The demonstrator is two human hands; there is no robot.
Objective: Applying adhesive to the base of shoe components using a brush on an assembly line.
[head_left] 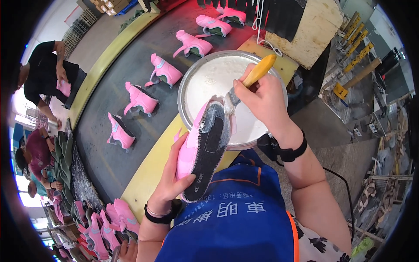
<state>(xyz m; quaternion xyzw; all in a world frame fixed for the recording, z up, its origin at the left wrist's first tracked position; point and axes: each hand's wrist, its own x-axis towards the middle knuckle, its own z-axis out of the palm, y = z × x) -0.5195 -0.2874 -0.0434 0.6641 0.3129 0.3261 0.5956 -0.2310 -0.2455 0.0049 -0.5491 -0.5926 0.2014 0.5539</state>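
My left hand (168,181) grips a pink shoe upper (187,153) by its heel end, its black bottom (207,153) turned up toward me. A whitish wet film covers the toe part of that bottom. My right hand (268,102) is closed round a paintbrush (260,72) with a yellow handle. The white-coated bristles touch the edge of the bottom near the toe. Beneath both lies a wide round metal pan (181,98) holding white liquid (203,72).
A dark conveyor belt (102,94) with yellowish edges carries several pink uppers (142,98). More pink uppers (109,222) are heaped at lower left, beside another person's hand (127,251). A co-worker (50,72) stands across the belt. A cream machine housing (305,32) is at the back right.
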